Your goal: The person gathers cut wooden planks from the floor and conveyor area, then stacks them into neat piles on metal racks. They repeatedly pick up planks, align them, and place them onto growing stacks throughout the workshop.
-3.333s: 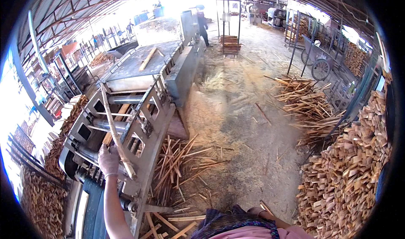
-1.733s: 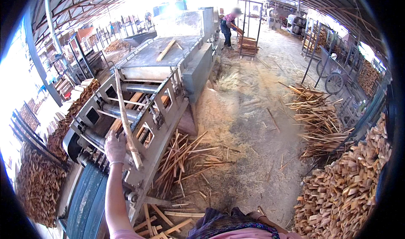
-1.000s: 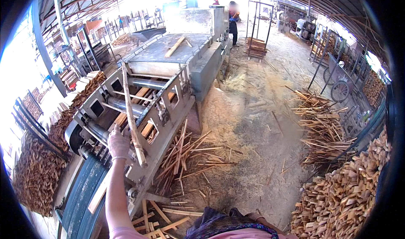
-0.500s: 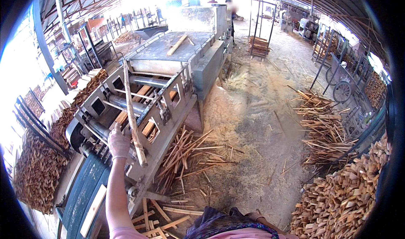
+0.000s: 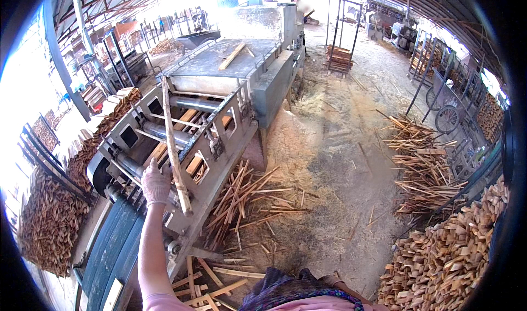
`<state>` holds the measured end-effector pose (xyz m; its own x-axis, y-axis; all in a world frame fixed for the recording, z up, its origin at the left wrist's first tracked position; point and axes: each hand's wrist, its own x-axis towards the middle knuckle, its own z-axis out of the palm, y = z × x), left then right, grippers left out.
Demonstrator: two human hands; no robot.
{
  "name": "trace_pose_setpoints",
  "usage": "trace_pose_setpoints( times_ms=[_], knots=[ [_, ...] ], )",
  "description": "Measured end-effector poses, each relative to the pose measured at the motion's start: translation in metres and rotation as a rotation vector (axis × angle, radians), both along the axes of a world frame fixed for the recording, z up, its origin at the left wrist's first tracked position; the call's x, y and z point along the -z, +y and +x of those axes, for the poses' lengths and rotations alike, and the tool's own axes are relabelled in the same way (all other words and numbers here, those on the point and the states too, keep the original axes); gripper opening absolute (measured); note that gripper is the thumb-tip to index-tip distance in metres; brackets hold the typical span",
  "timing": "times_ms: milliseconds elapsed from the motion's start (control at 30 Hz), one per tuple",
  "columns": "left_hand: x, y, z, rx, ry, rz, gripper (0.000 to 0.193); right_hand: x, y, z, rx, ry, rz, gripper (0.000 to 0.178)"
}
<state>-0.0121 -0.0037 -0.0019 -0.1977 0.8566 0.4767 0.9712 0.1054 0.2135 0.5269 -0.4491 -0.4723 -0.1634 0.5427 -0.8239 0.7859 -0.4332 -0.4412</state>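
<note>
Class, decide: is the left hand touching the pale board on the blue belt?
Apart: the head view shows the left hand up near the metal roller, with blue belt visible between it and the pale board.

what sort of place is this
Likely a sawmill or wood-processing workshop: a large roller machine has boards among its rollers, cut wood pieces are piled high at the right, and what looks like sawdust covers part of the floor.
</note>
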Motion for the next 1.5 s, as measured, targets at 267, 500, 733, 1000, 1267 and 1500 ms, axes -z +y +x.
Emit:
trace_pose_setpoints(
  times_ms=[267,500,733,1000,1267,1500],
  knots=[
    [0.005,0.007,0.006,0.037,-0.007,0.036,0.053,0.017,-0.016,0.01,0.199,0.026,-0.018,0.05],
    [0.009,0.01,0.001,0.036,0.001,0.06,0.054,0.004,-0.008,0.002,0.016,-0.04,-0.022,0.057],
    [0.005,0.006,0.005,0.043,-0.009,0.04,0.055,0.018,-0.011,0.001,0.082,-0.006,-0.053,0.054],
    [0.003,0.006,0.005,0.057,-0.018,0.031,0.055,0.031,-0.017,0.006,-0.057,-0.068,0.108,0.053],
    [0.002,0.005,0.007,0.051,-0.047,0.02,0.056,0.022,-0.012,0.0,-0.069,-0.057,0.056,0.051],
    [-0.007,-0.001,0.008,0.039,-0.065,-0.041,0.059,-0.009,-0.007,-0.013,0.017,-0.066,-0.025,0.052]
  ],
)
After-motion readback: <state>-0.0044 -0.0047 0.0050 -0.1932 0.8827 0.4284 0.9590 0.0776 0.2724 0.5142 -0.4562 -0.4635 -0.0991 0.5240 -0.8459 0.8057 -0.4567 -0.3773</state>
